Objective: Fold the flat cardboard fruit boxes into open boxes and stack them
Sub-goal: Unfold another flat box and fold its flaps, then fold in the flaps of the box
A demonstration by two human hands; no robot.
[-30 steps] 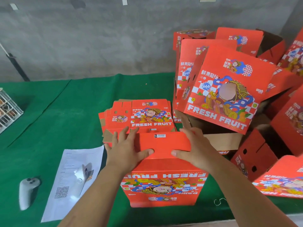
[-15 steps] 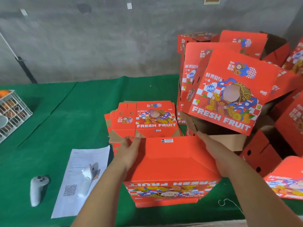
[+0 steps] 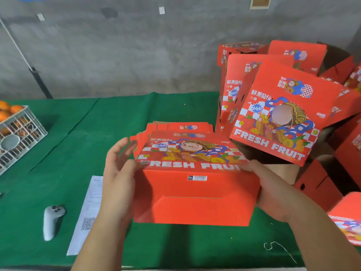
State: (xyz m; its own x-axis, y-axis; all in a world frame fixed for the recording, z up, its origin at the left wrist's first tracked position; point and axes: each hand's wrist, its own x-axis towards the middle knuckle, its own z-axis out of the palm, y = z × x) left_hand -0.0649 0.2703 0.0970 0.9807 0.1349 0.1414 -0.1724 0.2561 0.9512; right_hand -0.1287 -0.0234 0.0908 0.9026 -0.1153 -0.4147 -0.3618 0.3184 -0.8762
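Both hands hold a red fruit box (image 3: pixel 195 196) above the near edge of the green table (image 3: pixel 58 153). Left hand (image 3: pixel 117 173) lies flat against the box's left side with its fingers spread and fairly straight, their tips reaching up past the printed panel. Right hand (image 3: pixel 273 192) cups the right side, palm against the cardboard, thumb along the upper edge; its fingers are hidden behind the box. The plain red bottom with its folded flaps faces the camera, and the "FRESH FRUIT" panel tilts away on top.

Left of the box lie a sheet of paper (image 3: pixel 88 212) with a QR code and a white controller (image 3: pixel 51 222). Just behind the box sits the stack of flat boxes (image 3: pixel 175 127). To the right rises a loose pile of folded boxes (image 3: pixel 283 114), some tipped over. At the far left stands a wire crate (image 3: pixel 17 133) with oranges.
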